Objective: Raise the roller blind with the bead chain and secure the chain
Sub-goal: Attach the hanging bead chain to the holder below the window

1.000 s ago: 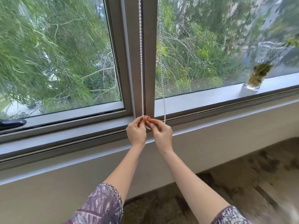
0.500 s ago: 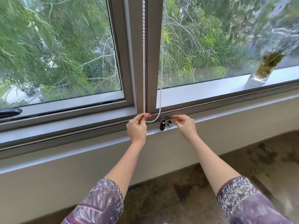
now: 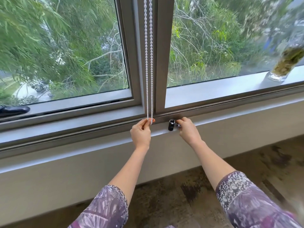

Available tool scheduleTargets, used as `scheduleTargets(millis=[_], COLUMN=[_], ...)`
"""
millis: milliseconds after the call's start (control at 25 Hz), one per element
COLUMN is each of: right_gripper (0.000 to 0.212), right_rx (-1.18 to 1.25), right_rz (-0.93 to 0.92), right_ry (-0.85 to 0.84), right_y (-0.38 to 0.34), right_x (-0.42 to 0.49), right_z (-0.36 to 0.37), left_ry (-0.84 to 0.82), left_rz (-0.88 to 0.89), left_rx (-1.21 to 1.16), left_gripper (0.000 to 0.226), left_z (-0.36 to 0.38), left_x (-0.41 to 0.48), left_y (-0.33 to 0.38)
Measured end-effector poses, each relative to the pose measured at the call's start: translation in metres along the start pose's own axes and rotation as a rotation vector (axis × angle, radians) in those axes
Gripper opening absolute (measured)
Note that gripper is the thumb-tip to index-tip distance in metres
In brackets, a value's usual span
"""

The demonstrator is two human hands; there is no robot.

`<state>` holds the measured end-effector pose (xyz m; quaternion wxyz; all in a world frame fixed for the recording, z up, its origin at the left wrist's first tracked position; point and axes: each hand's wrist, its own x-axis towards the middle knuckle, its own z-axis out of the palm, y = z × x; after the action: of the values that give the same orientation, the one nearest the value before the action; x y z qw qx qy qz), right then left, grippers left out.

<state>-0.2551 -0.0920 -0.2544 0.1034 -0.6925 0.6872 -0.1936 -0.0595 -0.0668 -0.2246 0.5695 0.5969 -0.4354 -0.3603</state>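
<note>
Fingers (image 3: 152, 120) of the left hand (image 3: 141, 133) are pinched on the white bead chain (image 3: 148, 63), hung taut along the grey mullion (image 3: 160, 55). A small part beside the black chain holder (image 3: 171, 125) on the sill (image 3: 82, 129) is gripped by the right hand (image 3: 187, 129).

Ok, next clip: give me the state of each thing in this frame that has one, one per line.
Bead chain: both strands hang straight, bottom loop pinched in left hand.
Left hand: closed grip on the chain.
Right hand: fingers on a small part beside the black clip; what it grips is unclear.
Black clip: upright on the sill, chain not in it.
Glass vase: standing on the ledge, blurred.
Window handle: lying flat.
</note>
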Motion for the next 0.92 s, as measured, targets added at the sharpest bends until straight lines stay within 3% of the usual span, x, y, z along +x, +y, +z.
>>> scheduleTargets(millis=[280, 520, 680, 920], right_gripper=[0.029, 0.024, 0.025, 0.026], right_rx=[0.227, 0.439, 0.536, 0.553], right_rz=[-0.009, -0.258, -0.426, -0.323], right_ry=[0.276, 0.481, 0.468, 0.398], right_y=[-0.016, -0.066, -0.114, -0.142], right_x=[-0.019, -0.035, -0.046, -0.042], right_z=[-0.02, -0.047, -0.053, -0.054], left_ry=[0.004, -0.011, -0.082, -0.015], left_rz=[-0.039, -0.094, -0.073, -0.05], left_rx=[-0.043, -0.101, -0.258, -0.244], left_gripper=[0.012, 0.017, 0.019, 0.009], left_z=[0.001, 0.002, 0.0, -0.01], left_x=[0.005, 0.01, 0.009, 0.004], left_y=[0.001, 0.007, 0.016, 0.015])
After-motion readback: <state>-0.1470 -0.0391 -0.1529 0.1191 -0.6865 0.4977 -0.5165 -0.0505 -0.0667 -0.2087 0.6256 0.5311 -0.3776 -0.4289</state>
